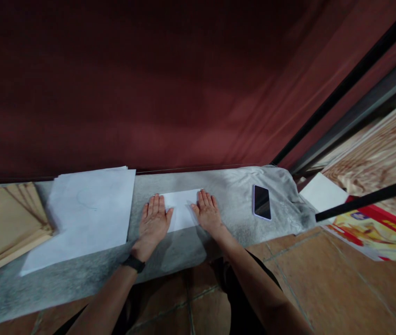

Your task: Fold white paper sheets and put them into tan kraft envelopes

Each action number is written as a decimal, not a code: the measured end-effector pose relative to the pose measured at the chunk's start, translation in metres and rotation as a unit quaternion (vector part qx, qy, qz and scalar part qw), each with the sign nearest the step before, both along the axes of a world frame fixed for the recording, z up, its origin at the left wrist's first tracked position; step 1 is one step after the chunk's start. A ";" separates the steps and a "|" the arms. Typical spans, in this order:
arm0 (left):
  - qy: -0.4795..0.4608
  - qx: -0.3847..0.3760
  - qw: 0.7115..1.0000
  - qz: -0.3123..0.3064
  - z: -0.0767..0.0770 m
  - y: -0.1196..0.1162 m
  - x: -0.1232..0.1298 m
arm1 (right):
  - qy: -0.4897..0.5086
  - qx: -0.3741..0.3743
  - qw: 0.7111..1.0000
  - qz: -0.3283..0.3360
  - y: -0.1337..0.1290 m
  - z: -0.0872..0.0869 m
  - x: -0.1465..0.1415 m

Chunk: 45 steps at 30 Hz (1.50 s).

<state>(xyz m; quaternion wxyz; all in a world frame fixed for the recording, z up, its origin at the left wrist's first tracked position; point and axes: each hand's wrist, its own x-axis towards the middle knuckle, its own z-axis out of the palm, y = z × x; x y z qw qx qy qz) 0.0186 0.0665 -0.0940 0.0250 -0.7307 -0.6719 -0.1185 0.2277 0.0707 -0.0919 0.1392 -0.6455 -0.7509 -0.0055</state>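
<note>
A small white sheet of paper [181, 210] lies flat on the grey cloth-covered surface in front of me. On its left edge rests my left hand [154, 219], palm down, fingers stretched forward and thumb apart. My right hand [208, 213] lies flat over the right edge, its fingers pointing forward and its thumb on the paper. Neither hand grips anything. Between the two hands the middle of the sheet shows.
Larger white sheets [91, 214] lie to the left, beside brown paper envelopes [8, 223]. A phone [262, 202] is on the grey cloth [233, 200] at the right. Beyond stand a dark red curtain [184, 93], black bars and a colourful box [375, 230].
</note>
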 end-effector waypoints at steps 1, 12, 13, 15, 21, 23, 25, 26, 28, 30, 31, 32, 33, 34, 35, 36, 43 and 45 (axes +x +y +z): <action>-0.002 -0.003 1.000 0.005 0.000 0.000 -0.002 | -0.002 0.001 1.000 -0.003 -0.001 0.000 0.003; -0.031 0.037 0.997 -0.063 0.006 -0.027 0.016 | 0.009 0.021 0.998 0.050 -0.027 0.004 0.004; -0.028 0.037 0.994 -0.097 0.006 -0.033 0.022 | 0.015 0.022 0.996 0.084 -0.031 0.003 0.000; -0.016 0.034 0.988 -0.149 0.004 -0.044 0.031 | 0.023 0.021 0.990 0.141 -0.040 0.001 -0.008; 0.008 0.018 0.984 -0.174 0.000 -0.053 0.028 | 0.021 0.013 0.988 0.150 -0.051 -0.001 -0.007; 0.000 0.016 0.987 -0.159 0.001 -0.052 0.024 | 0.018 0.011 0.991 0.136 -0.051 0.000 -0.001; -0.007 0.010 0.990 -0.143 0.003 -0.052 0.020 | 0.013 0.008 0.992 0.122 -0.050 0.001 0.005; -0.010 0.005 0.991 -0.137 0.004 -0.052 0.019 | 0.010 0.007 0.993 0.117 -0.050 0.001 0.007; -0.013 -0.005 0.992 -0.126 0.007 -0.054 0.016 | 0.001 0.004 0.994 0.110 -0.050 0.001 0.013; -0.012 -0.011 0.993 -0.115 0.008 -0.056 0.014 | -0.007 -0.001 0.995 0.101 -0.051 0.001 0.017; -0.010 -0.012 0.994 -0.110 0.009 -0.057 0.013 | -0.012 -0.003 0.995 0.096 -0.051 0.001 0.019; -0.008 -0.014 0.994 -0.107 0.009 -0.057 0.012 | -0.016 -0.005 0.996 0.092 -0.051 0.000 0.021; -0.006 -0.015 0.995 -0.103 0.010 -0.058 0.011 | -0.020 -0.006 0.996 0.089 -0.051 0.000 0.023; -0.005 -0.017 0.995 -0.101 0.010 -0.059 0.011 | -0.024 -0.006 0.996 0.087 -0.051 0.000 0.025; -0.004 -0.020 0.995 -0.100 0.011 -0.059 0.011 | -0.028 -0.005 0.996 0.084 -0.051 -0.001 0.026; -0.004 -0.024 0.995 -0.098 0.011 -0.060 0.011 | -0.032 -0.004 0.996 0.081 -0.051 -0.001 0.027; -0.003 -0.041 0.995 -0.088 0.013 -0.060 0.014 | -0.048 -0.003 0.999 -0.001 -0.046 -0.006 0.033; -0.001 -0.034 0.995 -0.092 0.013 -0.061 0.014 | -0.044 0.002 0.999 -0.020 -0.045 -0.005 0.034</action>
